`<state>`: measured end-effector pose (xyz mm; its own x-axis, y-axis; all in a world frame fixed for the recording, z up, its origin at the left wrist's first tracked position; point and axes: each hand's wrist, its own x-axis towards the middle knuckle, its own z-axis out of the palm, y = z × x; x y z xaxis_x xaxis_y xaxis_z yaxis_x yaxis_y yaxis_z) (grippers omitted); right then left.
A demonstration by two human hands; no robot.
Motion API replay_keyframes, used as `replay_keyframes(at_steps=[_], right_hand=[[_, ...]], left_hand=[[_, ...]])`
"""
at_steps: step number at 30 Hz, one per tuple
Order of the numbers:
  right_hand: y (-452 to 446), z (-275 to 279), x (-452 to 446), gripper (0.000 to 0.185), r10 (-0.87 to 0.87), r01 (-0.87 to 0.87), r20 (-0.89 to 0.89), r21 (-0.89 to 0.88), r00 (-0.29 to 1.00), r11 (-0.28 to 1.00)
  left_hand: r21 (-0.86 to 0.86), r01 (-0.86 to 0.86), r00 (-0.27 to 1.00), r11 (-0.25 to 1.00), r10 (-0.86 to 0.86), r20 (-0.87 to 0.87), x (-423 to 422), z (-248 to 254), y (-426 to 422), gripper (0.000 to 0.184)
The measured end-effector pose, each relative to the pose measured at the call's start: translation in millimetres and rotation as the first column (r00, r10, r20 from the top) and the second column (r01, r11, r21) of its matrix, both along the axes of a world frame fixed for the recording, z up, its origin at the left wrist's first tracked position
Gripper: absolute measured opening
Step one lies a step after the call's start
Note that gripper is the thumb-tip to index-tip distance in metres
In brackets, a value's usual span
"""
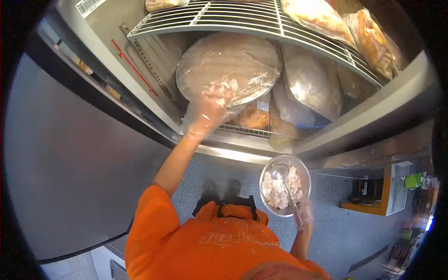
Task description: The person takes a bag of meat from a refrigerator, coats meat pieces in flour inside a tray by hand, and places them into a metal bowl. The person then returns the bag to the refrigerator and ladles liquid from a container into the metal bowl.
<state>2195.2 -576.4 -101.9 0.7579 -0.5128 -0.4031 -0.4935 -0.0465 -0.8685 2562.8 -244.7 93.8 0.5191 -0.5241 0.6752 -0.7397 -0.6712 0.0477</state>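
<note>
Fingers of your left hand [212,109], gloved in clear plastic, are bent at the near-left edge of a round container [228,60] covered in cling film; blur hides whether they are pinching or only touching. Pale bits [223,89] show at the fingertips. The container sits in the open refrigerator, beneath a white wire shelf [210,25] that carries bagged food [322,18]. Beside it, to the right, you have a large clear bag [310,81] with whitish contents, and below its near edge a browned, wrapped item [252,117] lies on a lower rack [242,130].

Your right hand [303,215], also in clear plastic, is closed at the near-right rim of a round bowl [307,175], holding it above the speckled floor [242,175], outside the refrigerator. The bowl has pale, chunky food [276,192] in it. A ladle [281,171] rests in the bowl, its head toward the far side and its handle slanting back to your right hand. The grey door [84,154] stands open on your left.
</note>
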Motion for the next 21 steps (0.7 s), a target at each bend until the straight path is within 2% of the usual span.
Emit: replay_keyframes(at_steps=[1,4,7,8,10,11,14,16,18,20,21], right_hand=[[-5,-29,-8,0.03,-0.01,0.011,0.043,-0.006,0.999,1.0],[28,-30,-7,0.03,-0.266,0.249,0.052,0.214,0.963,0.945],[46,-29,5,0.029,-0.288,0.26,0.031,0.343,0.957,0.902],[51,-27,5,0.029,-0.291,0.263,0.016,0.382,0.957,0.886],[63,-15,14,0.029,-0.289,0.252,0.044,0.382,0.956,0.889],[69,-9,18,0.029,-0.289,0.248,0.055,0.381,0.956,0.891],[78,-12,29,0.031,-0.232,0.205,0.054,0.308,0.971,0.929],[85,-5,34,0.03,-0.186,0.172,0.07,0.172,0.98,0.97],[92,8,39,0.027,-0.185,0.189,-0.037,0.171,0.982,0.967],[97,40,49,0.025,-0.207,0.28,-0.26,0.289,0.943,0.916],[97,40,53,0.024,-0.21,0.283,-0.266,0.279,0.941,0.918]], left_hand=[[0.017,0.011,0.999,1.0,-0.011,0.041,5,-5,-2,0.05],[0.08,-0.051,0.994,0.995,0.043,0.098,6,-11,-10,0.037],[0.127,-0.07,0.995,0.989,0.06,0.074,5,-5,-16,0.027],[0.088,-0.039,0.999,0.995,0.039,0.011,6,-10,-19,0.026],[-0.01,0.012,0.994,1.0,-0.013,-0.105,10,-23,-26,0.024],[-0.028,-0.034,0.992,0.999,0.03,-0.121,5,-22,-29,0.02],[0.038,0.015,0.997,0.999,-0.012,-0.081,-8,11,-21,0.014],[0.048,0.004,0.989,0.999,0.003,-0.148,-8,11,-21,0.012],[0.03,0.005,0.969,1.0,0.003,-0.246,-11,15,-18,0.015],[-0.014,0.05,0.974,0.999,-0.051,-0.22,-5,7,-11,0.026],[-0.033,0.08,0.975,0.996,-0.085,-0.204,-2,7,-7,0.032]])
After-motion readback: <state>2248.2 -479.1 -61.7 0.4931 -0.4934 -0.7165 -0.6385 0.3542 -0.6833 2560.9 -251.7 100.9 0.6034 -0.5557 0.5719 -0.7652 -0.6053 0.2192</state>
